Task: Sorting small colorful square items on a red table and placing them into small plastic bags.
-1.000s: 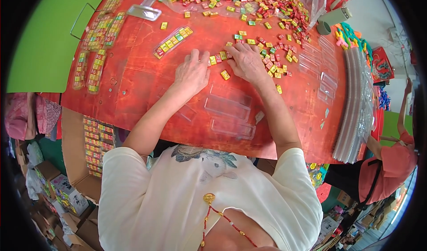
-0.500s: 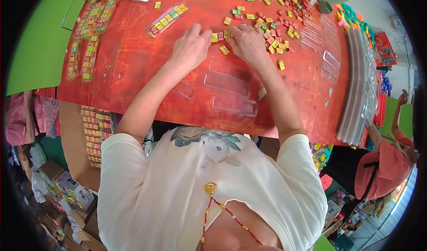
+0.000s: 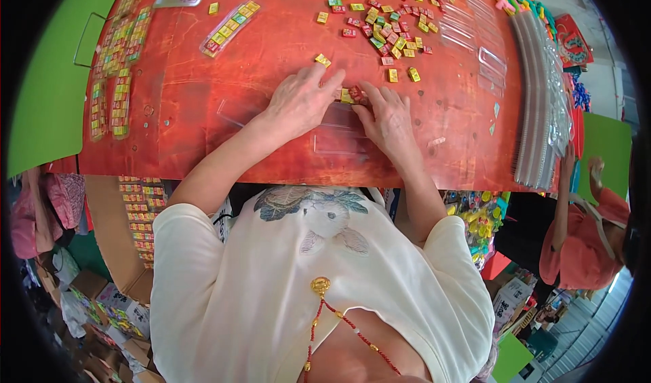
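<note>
A short row of small red and yellow boxes [image 3: 347, 97] is held between my two hands, close to the table's near side. My left hand [image 3: 298, 101] grips the row's left end, its fingers curled. The other end is pinched by my right hand [image 3: 390, 120], whose thumb and index finger meet a red box. Under and just in front of the hands lie clear plastic trays [image 3: 332, 145], partly covered by them. One loose yellow box [image 3: 323, 61] sits just beyond my left fingers. The hands hide part of the row.
Loose small boxes [image 3: 393, 37] are scattered over the red table [image 3: 230, 88]. A filled tray [image 3: 230, 29] lies farther left, with more filled trays [image 3: 121, 105] at the left edge. Stacked clear trays [image 3: 536, 105] stand at the right; a co-worker [image 3: 586, 237] is beyond.
Both hands have come nearer to me with the row of boxes, over the clear trays. The single yellow box stays behind on the table. The whole view has shifted somewhat.
</note>
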Demonstrator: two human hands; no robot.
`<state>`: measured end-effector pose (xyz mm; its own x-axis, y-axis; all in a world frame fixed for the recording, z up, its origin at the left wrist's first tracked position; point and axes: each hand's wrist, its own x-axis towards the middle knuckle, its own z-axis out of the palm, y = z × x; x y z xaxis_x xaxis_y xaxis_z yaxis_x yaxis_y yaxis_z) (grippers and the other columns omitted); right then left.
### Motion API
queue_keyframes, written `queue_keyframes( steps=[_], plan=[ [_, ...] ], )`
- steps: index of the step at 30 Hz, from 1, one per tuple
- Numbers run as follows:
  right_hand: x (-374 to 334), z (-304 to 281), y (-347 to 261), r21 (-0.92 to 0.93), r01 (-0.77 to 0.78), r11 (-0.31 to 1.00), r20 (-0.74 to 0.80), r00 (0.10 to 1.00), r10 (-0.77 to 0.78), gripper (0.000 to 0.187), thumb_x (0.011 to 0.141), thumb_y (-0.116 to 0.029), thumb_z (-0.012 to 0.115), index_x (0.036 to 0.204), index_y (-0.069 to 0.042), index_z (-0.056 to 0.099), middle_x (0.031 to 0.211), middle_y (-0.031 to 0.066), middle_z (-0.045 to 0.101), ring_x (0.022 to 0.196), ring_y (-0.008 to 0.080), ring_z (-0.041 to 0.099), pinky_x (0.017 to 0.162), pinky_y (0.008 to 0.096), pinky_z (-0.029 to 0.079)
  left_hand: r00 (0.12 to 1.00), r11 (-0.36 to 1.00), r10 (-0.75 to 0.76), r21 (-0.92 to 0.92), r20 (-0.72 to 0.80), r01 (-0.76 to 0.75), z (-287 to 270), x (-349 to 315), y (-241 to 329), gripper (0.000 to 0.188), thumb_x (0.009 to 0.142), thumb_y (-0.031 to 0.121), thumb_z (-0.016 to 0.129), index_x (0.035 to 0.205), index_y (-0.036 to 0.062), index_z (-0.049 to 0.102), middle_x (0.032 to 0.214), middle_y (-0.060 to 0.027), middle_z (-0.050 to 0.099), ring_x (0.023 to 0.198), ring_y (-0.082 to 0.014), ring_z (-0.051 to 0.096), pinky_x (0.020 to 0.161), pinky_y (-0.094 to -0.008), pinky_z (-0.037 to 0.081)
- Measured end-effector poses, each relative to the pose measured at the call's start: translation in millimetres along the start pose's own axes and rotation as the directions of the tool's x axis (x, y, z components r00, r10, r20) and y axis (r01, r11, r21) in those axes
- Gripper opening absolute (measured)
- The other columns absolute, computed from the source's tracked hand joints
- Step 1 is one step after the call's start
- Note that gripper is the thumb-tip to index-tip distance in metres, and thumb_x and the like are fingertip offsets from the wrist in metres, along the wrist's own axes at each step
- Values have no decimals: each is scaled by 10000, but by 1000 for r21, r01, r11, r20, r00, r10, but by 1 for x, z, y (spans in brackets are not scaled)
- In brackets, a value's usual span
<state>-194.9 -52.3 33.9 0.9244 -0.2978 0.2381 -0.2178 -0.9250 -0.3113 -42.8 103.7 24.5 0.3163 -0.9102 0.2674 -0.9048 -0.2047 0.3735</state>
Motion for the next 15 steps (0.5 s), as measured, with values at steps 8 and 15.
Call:
queue_keyframes(
  steps=[8, 15],
  plan=[
    [0, -2, 1, -13, 4, 1000, -45, 999, -5, 386, 854, -206, 719, 1213, -91, 638, 894, 75, 607, 862, 255, 608, 752, 395, 416, 999, 999, -43, 24, -4, 43, 4, -11, 0, 610, 896, 239, 683, 1447, 91, 466, 1471, -173, 428, 1321, -357, 447, 1027, -553, 393],
    [0, 0, 12, 11, -47, 999, -86, 995, 48, 284, 851, -221, 727, 1092, -89, 655, 886, 69, 613, 862, 259, 609, 766, 405, 413, 969, 997, -45, 78, 243, 27, 11, -13, 1, 778, 918, 408, 643, 1568, 156, 299, 1644, -130, 203, 1526, -343, 147, 1140, -677, 186]
  ],
)
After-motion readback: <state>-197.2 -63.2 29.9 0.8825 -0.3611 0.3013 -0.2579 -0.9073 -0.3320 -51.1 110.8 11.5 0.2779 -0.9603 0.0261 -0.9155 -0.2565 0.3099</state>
